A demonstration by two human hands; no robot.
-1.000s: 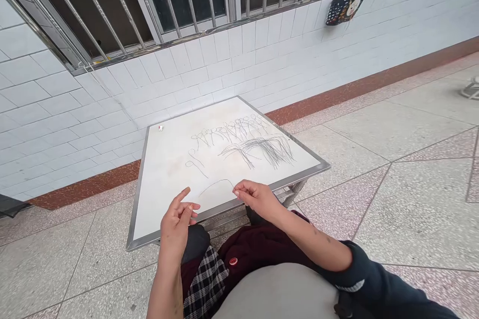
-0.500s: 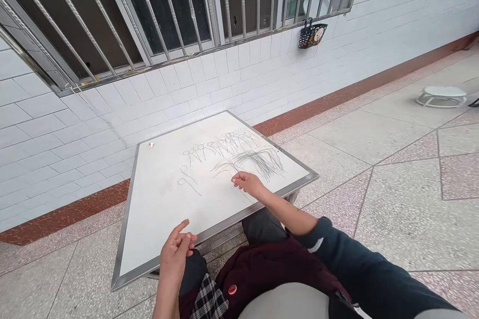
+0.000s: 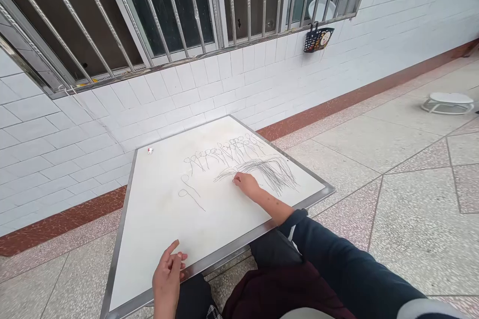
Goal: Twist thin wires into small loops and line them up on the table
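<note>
A white table [image 3: 149, 239] with a metal rim carries thin dark strands. Several looped strands [image 3: 224, 152] lie in a row toward the back, and a dense bundle of straight strands [image 3: 271, 169] spreads at the right. Two more looped strands [image 3: 192, 193] lie apart at the centre-left. My right hand [image 3: 245, 184] is pinched at the left end of the bundle; what its fingertips hold is too small to make out. My left hand [image 3: 169, 271] is over the table's near edge, fingers apart, with nothing visible in it.
A small red and white item [image 3: 150, 150] sits at the table's back left corner. Behind is a tiled wall [image 3: 209, 84] with barred windows and a hanging patterned basket [image 3: 318, 40]. A white stool [image 3: 449, 102] stands on the floor at far right.
My right hand has moved from the table's nearer part to the left end of the bundle. My left hand has shifted slightly lower and left in view. The camera view has tilted a little.
</note>
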